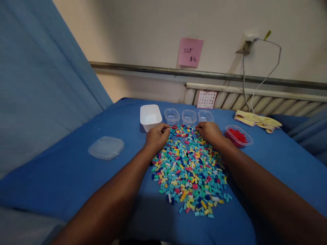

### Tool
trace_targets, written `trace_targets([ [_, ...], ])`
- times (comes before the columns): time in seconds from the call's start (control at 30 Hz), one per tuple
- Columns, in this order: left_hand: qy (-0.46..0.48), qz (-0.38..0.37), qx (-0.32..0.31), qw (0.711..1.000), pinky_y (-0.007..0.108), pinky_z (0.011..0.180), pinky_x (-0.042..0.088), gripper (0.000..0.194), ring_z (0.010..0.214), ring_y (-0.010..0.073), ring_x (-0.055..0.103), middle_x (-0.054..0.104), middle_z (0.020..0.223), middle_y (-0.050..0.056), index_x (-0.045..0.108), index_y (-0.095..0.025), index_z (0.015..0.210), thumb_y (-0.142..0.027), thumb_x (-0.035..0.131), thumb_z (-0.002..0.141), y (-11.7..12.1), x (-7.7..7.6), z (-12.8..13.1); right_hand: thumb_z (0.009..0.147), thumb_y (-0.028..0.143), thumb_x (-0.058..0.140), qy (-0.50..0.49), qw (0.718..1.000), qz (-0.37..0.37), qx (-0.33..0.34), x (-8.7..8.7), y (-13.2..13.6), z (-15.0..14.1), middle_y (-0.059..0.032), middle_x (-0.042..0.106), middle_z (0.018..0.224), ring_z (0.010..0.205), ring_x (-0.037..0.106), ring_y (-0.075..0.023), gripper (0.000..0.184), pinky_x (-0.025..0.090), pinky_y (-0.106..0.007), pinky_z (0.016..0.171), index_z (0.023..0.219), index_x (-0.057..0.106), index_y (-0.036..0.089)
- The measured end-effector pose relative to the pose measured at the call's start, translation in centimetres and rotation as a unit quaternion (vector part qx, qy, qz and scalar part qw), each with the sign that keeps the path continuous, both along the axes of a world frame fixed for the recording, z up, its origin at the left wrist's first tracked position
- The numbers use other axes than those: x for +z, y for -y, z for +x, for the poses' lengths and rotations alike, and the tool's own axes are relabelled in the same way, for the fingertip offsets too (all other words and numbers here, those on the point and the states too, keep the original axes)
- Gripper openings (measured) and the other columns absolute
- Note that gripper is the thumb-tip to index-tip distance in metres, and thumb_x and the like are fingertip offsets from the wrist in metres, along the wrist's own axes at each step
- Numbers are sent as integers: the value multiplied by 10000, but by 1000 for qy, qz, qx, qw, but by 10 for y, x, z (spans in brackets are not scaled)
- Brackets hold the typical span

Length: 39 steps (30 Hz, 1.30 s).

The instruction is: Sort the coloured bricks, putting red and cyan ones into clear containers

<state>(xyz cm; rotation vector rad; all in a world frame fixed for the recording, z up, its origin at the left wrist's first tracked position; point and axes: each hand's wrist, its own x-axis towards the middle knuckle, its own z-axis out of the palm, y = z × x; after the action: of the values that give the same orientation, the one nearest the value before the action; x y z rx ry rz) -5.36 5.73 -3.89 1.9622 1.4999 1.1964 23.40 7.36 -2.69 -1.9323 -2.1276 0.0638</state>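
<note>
A broad pile of small toy building bricks (189,166) in turquoise, yellow, blue, green, red and white lies spread over the blue cloth. At the pile's far left edge is my left hand (157,136), its fingers curled and thumb against them. My right hand (209,132) is at the far right edge, fingertips pinched together low over the bricks. Whatever either pinch holds is too small to make out. Several red bricks (174,127) lie just right of my left fingertips. A clear tub of red bricks (237,136) stands right of my right wrist.
Beyond the pile stand a white tub (150,117) and three clear tubs, the middle one (189,117) between the others. Stacked clear lids (106,148) lie at left. A yellow cloth (257,120) and a hanging cable (267,80) are at the back right, by a radiator (231,95).
</note>
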Motion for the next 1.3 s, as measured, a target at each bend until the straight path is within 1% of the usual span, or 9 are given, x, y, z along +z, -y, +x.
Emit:
trace_targets([
  [0.2, 5, -2, -1, 1000, 319, 742, 514, 254, 830, 215, 737, 797, 870, 9, 819, -236, 1031, -386, 638, 933, -2, -1, 1, 971, 226, 619, -20, 1000, -4, 10, -5, 3, 1, -90, 842, 1147, 1070, 764, -263, 303, 525, -314, 896, 1195, 822, 219],
  [0.37, 9, -11, 0, 1000, 321, 742, 525, 260, 831, 222, 737, 802, 875, 16, 820, -234, 1030, -378, 633, 923, -2, 0, 2, 971, 199, 593, -35, 999, 4, 22, -7, 4, 0, -103, 837, 1170, 1081, 766, -269, 340, 537, -325, 930, 1228, 816, 198],
  [0.53, 6, -3, -3, 1000, 319, 747, 522, 252, 841, 218, 739, 802, 878, 10, 819, -239, 1025, -377, 632, 928, -2, 0, 1, 973, 195, 583, -47, 997, 25, 56, -1, 22, 3, -109, 813, 1256, 1167, 743, -268, 371, 530, -339, 1023, 1269, 806, 192],
  [0.67, 9, -5, -4, 1000, 314, 741, 519, 255, 833, 218, 731, 803, 881, 11, 816, -236, 1023, -384, 631, 928, -3, 0, 0, 962, 237, 585, -82, 989, 111, 48, 14, 46, 37, -113, 812, 1186, 1089, 744, -275, 336, 555, -374, 995, 1199, 820, 204],
  [0.77, 26, 2, -10, 1000, 305, 733, 515, 253, 819, 213, 720, 799, 883, 15, 808, -223, 1003, -395, 640, 923, -5, -1, -1, 913, 288, 621, -113, 979, 170, -7, 21, 65, 78, -105, 812, 1041, 928, 746, -270, 303, 583, -396, 895, 1121, 826, 206],
  [0.9, 41, -4, -8, 999, 293, 720, 508, 266, 809, 207, 713, 788, 863, 15, 806, -208, 985, -404, 644, 906, -9, -1, -3, 869, 367, 659, -192, 955, 197, -111, 12, 85, 121, -96, 810, 931, 818, 742, -265, 283, 601, -409, 811, 1038, 819, 204],
  [1.0, 42, -6, -1, 999, 286, 716, 502, 279, 797, 200, 703, 784, 855, 13, 807, -202, 974, -417, 648, 896, -10, 1, -3, 892, 418, 661, -252, 934, 218, -127, -3, 92, 133, -97, 817, 960, 840, 755, -269, 303, 618, -422, 824, 1054, 808, 208],
  [1.1, 42, -7, 0, 999, 277, 689, 494, 294, 774, 196, 687, 784, 849, 17, 804, -197, 962, -440, 656, 886, -11, 3, -3, 922, 414, 648, -258, 935, 222, -104, -12, 92, 137, -105, 820, 1036, 919, 766, -285, 298, 621, -467, 899, 1079, 803, 213],
  [1.3, 44, -10, -2, 999, 278, 661, 498, 295, 751, 200, 681, 790, 841, 27, 810, -210, 970, -448, 668, 868, -14, 4, -5, 956, 355, 596, -206, 946, 235, -89, -6, 91, 138, -118, 817, 1110, 1007, 758, -310, 292, 603, -514, 960, 1104, 806, 217],
])
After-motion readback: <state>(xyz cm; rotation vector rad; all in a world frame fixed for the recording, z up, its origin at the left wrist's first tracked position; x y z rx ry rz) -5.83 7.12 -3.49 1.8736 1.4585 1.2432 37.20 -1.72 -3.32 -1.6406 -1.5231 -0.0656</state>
